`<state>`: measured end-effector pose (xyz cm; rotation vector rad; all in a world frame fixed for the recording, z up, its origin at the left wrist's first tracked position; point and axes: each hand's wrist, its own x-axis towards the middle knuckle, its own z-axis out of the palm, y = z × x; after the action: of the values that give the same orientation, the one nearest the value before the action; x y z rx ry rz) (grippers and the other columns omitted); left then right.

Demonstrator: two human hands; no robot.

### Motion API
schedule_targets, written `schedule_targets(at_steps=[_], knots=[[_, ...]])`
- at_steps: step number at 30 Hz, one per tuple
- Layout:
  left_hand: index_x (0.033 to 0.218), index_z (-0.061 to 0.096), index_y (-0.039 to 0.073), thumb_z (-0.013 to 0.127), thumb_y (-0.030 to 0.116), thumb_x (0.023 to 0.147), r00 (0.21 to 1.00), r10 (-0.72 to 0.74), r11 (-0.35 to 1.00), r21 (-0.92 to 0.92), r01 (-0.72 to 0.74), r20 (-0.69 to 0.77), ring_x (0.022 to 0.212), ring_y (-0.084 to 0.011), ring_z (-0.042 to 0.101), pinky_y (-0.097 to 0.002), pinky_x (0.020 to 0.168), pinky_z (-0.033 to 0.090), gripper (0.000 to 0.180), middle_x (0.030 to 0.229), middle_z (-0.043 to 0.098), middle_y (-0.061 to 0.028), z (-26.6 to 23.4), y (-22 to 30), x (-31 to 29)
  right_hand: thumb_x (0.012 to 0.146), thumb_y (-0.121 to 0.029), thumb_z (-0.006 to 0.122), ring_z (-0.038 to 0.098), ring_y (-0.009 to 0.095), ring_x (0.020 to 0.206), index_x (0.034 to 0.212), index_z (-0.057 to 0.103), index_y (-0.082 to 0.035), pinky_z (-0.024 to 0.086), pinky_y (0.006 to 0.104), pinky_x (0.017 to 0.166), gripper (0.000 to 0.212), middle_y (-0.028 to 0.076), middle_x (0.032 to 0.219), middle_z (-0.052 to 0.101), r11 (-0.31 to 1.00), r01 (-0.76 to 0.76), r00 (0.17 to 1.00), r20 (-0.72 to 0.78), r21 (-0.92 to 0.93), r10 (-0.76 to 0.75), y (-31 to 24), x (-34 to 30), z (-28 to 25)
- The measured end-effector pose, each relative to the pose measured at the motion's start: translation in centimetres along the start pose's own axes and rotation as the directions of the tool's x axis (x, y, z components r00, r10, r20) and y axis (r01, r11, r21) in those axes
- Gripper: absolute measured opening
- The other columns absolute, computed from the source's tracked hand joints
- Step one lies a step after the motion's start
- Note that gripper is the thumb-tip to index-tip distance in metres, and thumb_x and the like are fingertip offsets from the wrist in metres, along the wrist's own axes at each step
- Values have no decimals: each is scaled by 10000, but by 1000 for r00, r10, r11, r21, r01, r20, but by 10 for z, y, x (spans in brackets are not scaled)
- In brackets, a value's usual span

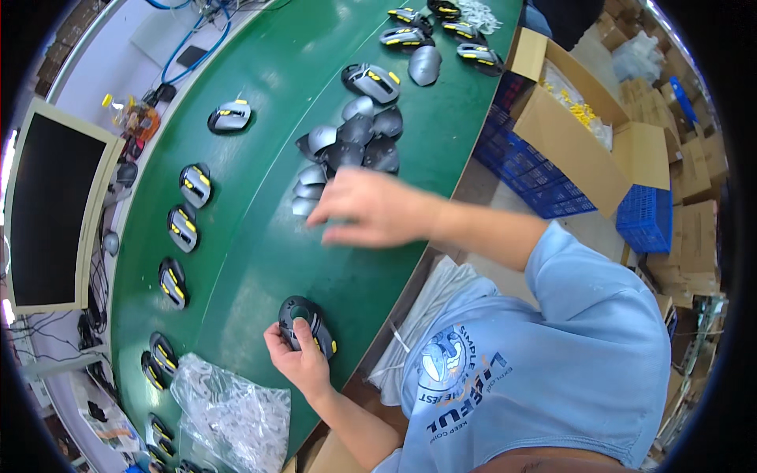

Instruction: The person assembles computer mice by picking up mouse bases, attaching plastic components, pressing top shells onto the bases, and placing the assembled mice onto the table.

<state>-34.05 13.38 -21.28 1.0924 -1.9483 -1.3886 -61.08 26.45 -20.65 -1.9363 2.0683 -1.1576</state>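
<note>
In the lower middle, my left hand (303,359) grips a black computer mouse (298,309) with yellow side parts, its thumb lying on top. The mouse rests on or just over the green table (244,260). My right hand (371,209) reaches across the table at the near edge of a pile of grey mouse top shells (347,154). Its thumb and fingers are apart, with nothing visible between them. The hand hides part of the pile. Beyond the shells sits a grey mouse (371,83) with yellow buttons, beside a loose grey shell (424,65).
Several mice (183,229) line the table's far side. A clear bag of white pieces (233,414) lies at lower left. More mice (406,37) stand at the top. Past the far edge is a monitor (59,213); an open carton (572,130) sits on blue crates (536,173).
</note>
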Motion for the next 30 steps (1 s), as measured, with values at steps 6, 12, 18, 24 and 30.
schedule_targets(at_steps=[6,12,18,24,30], knots=[[1096,544,-31,938,333,676,910,383,728,556,-402,157,796,-265,640,-369,738,519,683,894,626,-133,-3,12,11,828,-266,768,532,245,1024,1121,726,-191,463,402,889,305,-14,1075,658,830,-12,991,105,-558,85,62,-11,-67],[1103,542,-30,871,236,800,995,89,877,469,-101,48,831,-194,628,-341,739,525,521,997,632,-120,-16,7,-3,890,-198,718,552,263,1057,981,723,-134,461,406,910,111,17,1024,658,906,55,997,-19,-420,-70,65,2,-65],[1118,482,-11,823,96,842,954,-183,949,-211,235,237,777,-115,641,-265,691,545,452,924,636,-83,-14,19,-9,1001,-112,612,651,131,906,1111,699,7,509,289,811,184,62,970,705,636,-292,953,164,715,253,-23,14,-53],[1122,484,-1,855,132,765,911,-126,979,-102,179,392,849,-117,610,-271,711,518,532,976,617,-84,-12,22,-16,983,-178,639,648,222,849,1098,722,-35,517,364,798,202,93,932,723,680,-239,908,407,693,-97,-62,40,25],[1157,486,-6,824,123,800,889,-152,915,-279,292,432,902,-114,584,-272,783,507,507,1025,602,-76,-13,21,-25,913,-198,721,607,268,847,1052,728,-70,504,399,747,189,101,987,697,883,129,951,196,450,-239,-65,34,53]])
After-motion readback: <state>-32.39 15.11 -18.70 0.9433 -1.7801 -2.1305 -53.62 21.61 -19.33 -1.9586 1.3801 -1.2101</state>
